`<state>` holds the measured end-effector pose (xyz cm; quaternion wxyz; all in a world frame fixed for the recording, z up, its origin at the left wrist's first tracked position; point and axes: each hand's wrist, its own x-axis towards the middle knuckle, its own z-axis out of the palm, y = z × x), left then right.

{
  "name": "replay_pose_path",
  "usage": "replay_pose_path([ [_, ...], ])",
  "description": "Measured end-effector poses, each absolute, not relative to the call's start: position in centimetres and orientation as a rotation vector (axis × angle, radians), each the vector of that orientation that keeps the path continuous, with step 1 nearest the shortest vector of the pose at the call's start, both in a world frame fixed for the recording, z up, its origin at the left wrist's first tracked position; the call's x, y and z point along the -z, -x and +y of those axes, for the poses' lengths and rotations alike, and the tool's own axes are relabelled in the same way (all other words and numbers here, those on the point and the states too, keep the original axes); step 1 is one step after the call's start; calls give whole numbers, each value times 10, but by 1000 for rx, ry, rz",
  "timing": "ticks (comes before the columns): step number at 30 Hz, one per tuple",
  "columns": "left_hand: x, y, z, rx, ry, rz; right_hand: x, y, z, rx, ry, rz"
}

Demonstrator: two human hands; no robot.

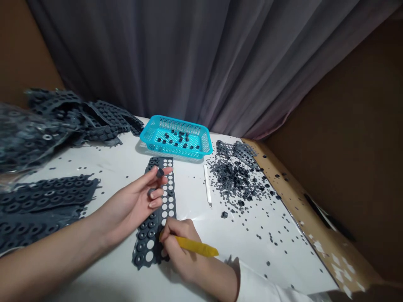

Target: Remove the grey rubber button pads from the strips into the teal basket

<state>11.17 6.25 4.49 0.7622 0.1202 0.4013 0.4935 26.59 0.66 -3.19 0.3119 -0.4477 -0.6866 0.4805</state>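
A long dark rubber strip (155,222) full of round holes and rings lies on the white table in front of me. My left hand (138,199) hovers palm up over the strip's middle, fingers curled, with small dark rubber pieces (160,172) at its fingertips. My right hand (178,241) is closed round a yellow pointed tool (195,247) and presses its tip against the strip's lower right edge.
A turquoise mesh basket (206,140) with several dark pieces stands behind the strip. A white stick tool (207,186) lies to its right, beside a heap of punched rubber bits (236,178). Stacks of rubber sheets (44,197) fill the left side. A brown cardboard wall (346,147) borders the right.
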Motion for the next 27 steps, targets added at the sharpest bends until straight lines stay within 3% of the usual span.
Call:
replay_pose_path([
  [13,-65,-130,67,-1142,-192,956,32,-266,7,-1290,1181,-1796],
  [27,-55,-134,69,-1176,-312,984,32,-266,7,-1270,1199,-1811],
])
